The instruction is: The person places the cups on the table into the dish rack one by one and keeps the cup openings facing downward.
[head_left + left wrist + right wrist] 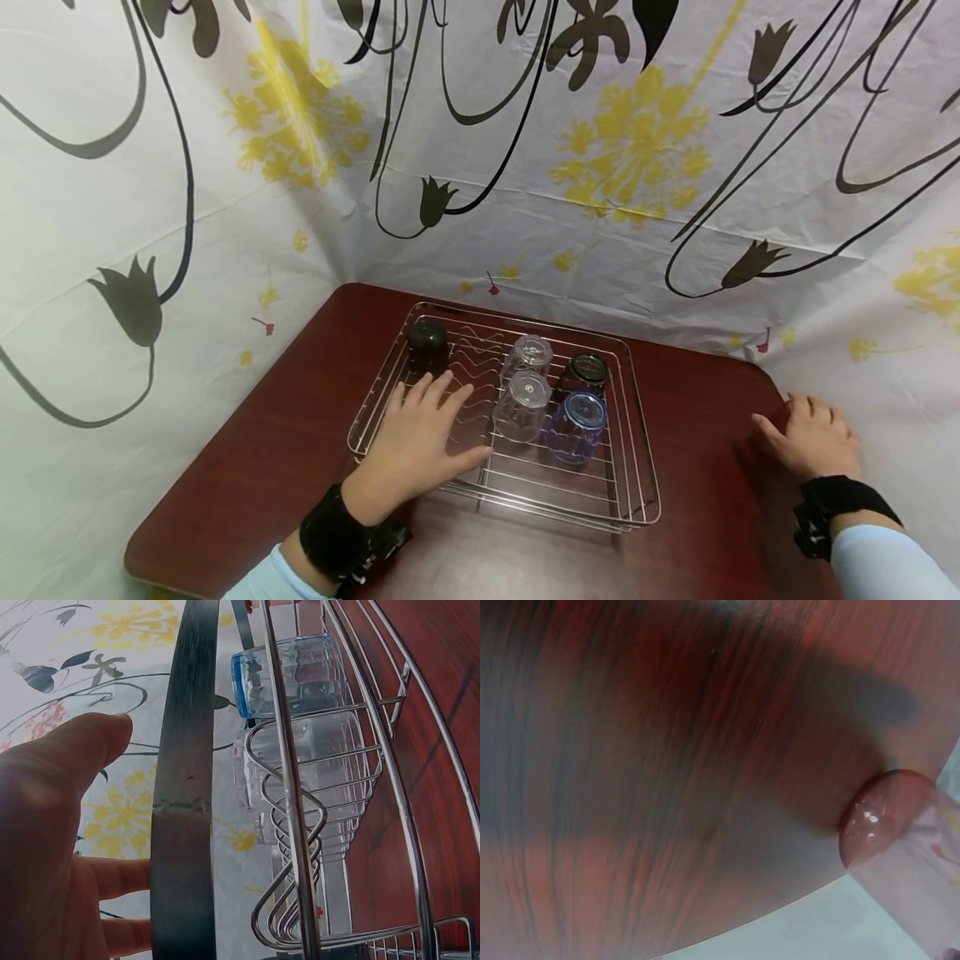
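My left hand point(412, 437) is over the front left of a wire dish rack point(551, 518), its fingers spread and holding nothing. In the left wrist view its thumb and fingers point(45, 795) show beside the rack's bars. Toward the rack's right side are two clear glasses point(522, 408), a blue glass point(576, 427) and a dark glass point(587, 375). Another dark glass point(428, 340) is at the back left. At the table's right edge my right hand point(817, 442) grips a see-through reddish glass point(889, 817). The hand mostly hides this glass in the head view.
The rack stands on a reddish-brown table point(247, 450) with rounded corners. Patterned white cloth point(480, 150) hangs behind the table and down both sides. Wavy wire dividers point(292, 847) run along the rack.
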{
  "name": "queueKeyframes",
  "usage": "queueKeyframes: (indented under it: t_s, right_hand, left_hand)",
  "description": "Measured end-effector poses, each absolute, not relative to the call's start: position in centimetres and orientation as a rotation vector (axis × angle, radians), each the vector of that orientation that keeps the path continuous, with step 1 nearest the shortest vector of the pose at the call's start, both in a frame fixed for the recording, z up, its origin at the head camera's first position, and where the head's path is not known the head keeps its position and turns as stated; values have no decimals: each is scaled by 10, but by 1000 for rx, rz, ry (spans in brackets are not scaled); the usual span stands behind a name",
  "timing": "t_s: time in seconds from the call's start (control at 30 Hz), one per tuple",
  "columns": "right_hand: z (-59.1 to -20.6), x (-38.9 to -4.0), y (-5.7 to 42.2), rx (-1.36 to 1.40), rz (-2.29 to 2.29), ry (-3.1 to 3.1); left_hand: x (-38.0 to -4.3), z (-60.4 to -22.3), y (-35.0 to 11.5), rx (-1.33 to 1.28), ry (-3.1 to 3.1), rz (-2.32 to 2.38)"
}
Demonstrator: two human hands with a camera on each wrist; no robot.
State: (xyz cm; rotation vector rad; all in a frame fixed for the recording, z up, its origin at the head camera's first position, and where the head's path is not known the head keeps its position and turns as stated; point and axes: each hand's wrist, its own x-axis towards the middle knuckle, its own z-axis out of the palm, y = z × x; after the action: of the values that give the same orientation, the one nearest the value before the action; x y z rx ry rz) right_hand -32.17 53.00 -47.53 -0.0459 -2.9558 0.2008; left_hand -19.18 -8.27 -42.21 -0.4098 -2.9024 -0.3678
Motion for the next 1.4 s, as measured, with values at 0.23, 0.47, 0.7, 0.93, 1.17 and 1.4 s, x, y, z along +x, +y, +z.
queueKeyframes:
  t_s: [0.23, 0.47, 0.7, 0.93, 1.17, 1.4]
  right_hand:
    - [-476, -320, 532, -20, 235, -2968]
    - [-481, -321, 532, 72, 278, -2926]
    - [-482, -319, 531, 83, 265, -2915]
    - [-481, -312, 522, 116, 240, -2891]
    - [-474, -307, 504, 181, 238, -2872]
    - [-466, -302, 485, 236, 193, -2852]
  left_hand:
    - [-192, -424, -82, -424, -2896, -370]
    - [-191, -425, -81, -419, -2911, -373]
    - [-191, -423, -83, -438, -2894, -364]
    - [-193, -421, -86, -444, -2884, -348]
    - [-193, -421, -86, -446, -2879, -369]
    - [-191, -420, -84, -443, -2884, -397]
